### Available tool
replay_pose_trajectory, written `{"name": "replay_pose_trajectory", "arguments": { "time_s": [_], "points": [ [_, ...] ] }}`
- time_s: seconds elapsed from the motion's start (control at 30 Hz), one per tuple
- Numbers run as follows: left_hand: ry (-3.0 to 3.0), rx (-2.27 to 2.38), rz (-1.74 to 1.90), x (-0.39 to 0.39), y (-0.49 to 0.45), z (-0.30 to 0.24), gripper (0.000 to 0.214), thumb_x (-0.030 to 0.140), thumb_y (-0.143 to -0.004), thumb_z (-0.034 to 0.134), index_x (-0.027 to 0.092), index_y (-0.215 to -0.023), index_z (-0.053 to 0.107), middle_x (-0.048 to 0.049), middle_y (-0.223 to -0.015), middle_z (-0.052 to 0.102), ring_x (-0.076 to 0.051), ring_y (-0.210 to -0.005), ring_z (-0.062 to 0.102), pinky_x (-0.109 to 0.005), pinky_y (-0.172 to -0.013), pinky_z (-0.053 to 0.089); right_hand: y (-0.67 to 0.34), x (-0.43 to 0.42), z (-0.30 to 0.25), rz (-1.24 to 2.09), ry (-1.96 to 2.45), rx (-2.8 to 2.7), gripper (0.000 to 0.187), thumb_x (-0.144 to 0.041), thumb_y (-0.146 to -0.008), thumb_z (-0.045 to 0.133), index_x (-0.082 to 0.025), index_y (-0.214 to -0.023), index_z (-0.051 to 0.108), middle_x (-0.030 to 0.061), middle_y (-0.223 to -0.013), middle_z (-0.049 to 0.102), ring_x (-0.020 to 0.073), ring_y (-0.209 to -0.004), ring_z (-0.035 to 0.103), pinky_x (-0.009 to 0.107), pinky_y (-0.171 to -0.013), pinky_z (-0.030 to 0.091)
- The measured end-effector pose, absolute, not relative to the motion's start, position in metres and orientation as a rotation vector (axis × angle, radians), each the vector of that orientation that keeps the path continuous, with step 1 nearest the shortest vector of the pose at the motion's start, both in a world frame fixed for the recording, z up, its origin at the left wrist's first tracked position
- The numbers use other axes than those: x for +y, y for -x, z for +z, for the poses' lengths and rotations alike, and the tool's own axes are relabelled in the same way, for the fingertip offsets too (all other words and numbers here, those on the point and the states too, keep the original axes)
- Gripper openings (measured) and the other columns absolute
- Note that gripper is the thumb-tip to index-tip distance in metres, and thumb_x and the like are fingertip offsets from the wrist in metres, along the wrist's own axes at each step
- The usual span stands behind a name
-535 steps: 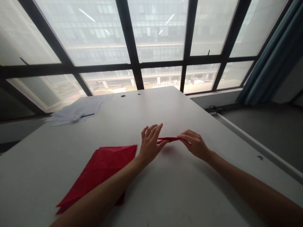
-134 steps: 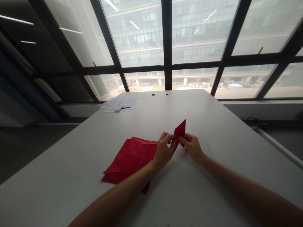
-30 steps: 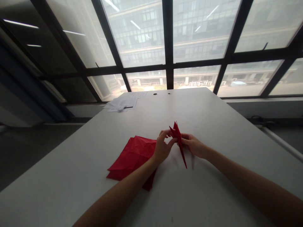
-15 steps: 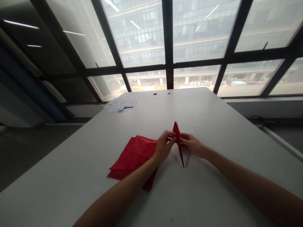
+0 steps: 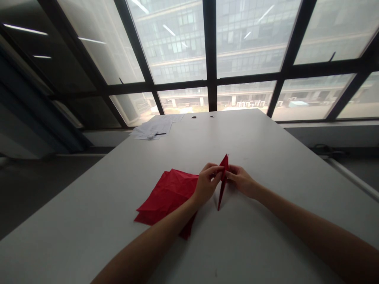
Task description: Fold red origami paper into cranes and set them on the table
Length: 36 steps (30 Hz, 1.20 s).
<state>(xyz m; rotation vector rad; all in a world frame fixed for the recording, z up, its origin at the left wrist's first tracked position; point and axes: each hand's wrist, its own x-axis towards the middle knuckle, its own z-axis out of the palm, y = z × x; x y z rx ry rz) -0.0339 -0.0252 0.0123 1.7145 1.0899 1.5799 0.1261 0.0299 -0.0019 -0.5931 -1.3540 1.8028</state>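
Observation:
A narrow folded red paper piece (image 5: pixel 222 185) stands on edge above the white table (image 5: pixel 254 134), pointed at both ends, its lower tip near the tabletop. My left hand (image 5: pixel 206 184) pinches its upper part from the left. My right hand (image 5: pixel 243 181) pinches it from the right, fingers closed. A stack of creased red paper sheets (image 5: pixel 166 195) lies flat on the table just left of my left hand, partly hidden under my left forearm.
White sheets of paper (image 5: pixel 154 129) with a dark pen lie at the table's far left corner. Two small round holes (image 5: pixel 194 117) mark the far edge. Large windows with black frames rise behind. The floor drops off on both sides of the table.
The folded piece has tilted in my hands: its lower tip has swung left, from right of my hands toward the centre. Both hands stay pinched on it in the same place.

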Motion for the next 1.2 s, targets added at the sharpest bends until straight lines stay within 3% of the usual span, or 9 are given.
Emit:
{"name": "replay_pose_trajectory", "arguments": {
  "time_s": [0.17,0.3,0.4,0.63,0.87,1.0,1.2],
  "points": [
    [-1.687,1.070,1.556,-0.028,0.033,0.014,0.021,0.033,-0.091,0.065,0.018,-0.104,0.073,-0.0075,-0.105,0.058,-0.013,-0.083,0.061,-0.022,-0.067,0.054,-0.127,0.028,0.000,1.772,0.594,-1.390,0.031,-0.042,-0.077,0.079,-0.020,-0.098,0.074,0.0054,-0.092,0.072,0.0179,-0.079,0.063,0.030,-0.072,0.045],
    [-1.581,1.076,1.572,-0.027,0.032,0.011,0.033,0.031,-0.085,0.071,0.020,-0.116,0.063,-0.0038,-0.093,0.064,-0.013,-0.077,0.063,-0.024,-0.068,0.055,-0.125,0.028,-0.001,1.749,0.585,-1.387,0.033,-0.042,-0.077,0.079,-0.021,-0.101,0.074,0.0059,-0.093,0.072,0.0201,-0.082,0.064,0.032,-0.074,0.047],
    [-1.508,1.078,1.569,-0.025,0.032,0.008,0.032,0.031,-0.085,0.071,0.019,-0.113,0.061,-0.0021,-0.084,0.065,-0.013,-0.074,0.065,-0.025,-0.068,0.056,-0.125,0.029,-0.002,1.716,0.577,-1.373,0.034,-0.043,-0.075,0.079,-0.021,-0.101,0.075,0.0058,-0.092,0.073,0.0214,-0.084,0.065,0.034,-0.076,0.049],
    [-1.533,1.130,1.588,-0.026,0.032,0.009,0.031,0.024,-0.086,0.067,0.019,-0.116,0.061,-0.0030,-0.090,0.066,-0.013,-0.075,0.065,-0.025,-0.066,0.056,-0.124,0.026,0.000,1.605,0.605,-1.401,0.029,-0.039,-0.078,0.077,-0.018,-0.098,0.074,0.0067,-0.092,0.074,0.0209,-0.082,0.065,0.035,-0.076,0.051],
    [-1.526,1.152,1.471,-0.026,0.034,0.010,0.023,0.030,-0.084,0.071,0.015,-0.101,0.072,-0.0082,-0.092,0.074,-0.020,-0.083,0.070,-0.034,-0.077,0.058,-0.125,0.026,0.007,1.481,0.683,-1.319,0.028,-0.043,-0.077,0.077,-0.019,-0.091,0.074,0.0056,-0.083,0.072,0.0199,-0.075,0.063,0.035,-0.072,0.049],
    [-1.466,1.092,1.428,-0.027,0.031,0.012,0.022,0.030,-0.080,0.075,0.014,-0.094,0.074,-0.0075,-0.086,0.075,-0.019,-0.077,0.070,-0.031,-0.072,0.058,-0.126,0.027,0.011,1.402,0.729,-1.305,0.028,-0.046,-0.075,0.078,-0.019,-0.076,0.073,0.0037,-0.073,0.068,0.0168,-0.065,0.056,0.031,-0.063,0.044],
    [-1.359,1.040,1.366,-0.029,0.029,0.017,0.025,0.032,-0.075,0.080,0.012,-0.089,0.074,-0.0057,-0.076,0.074,-0.016,-0.066,0.067,-0.027,-0.063,0.055,-0.123,0.026,0.010,1.417,0.752,-1.221,0.027,-0.045,-0.074,0.078,-0.019,-0.074,0.070,0.0021,-0.070,0.064,0.0152,-0.062,0.052,0.029,-0.057,0.041]
  ]
}}
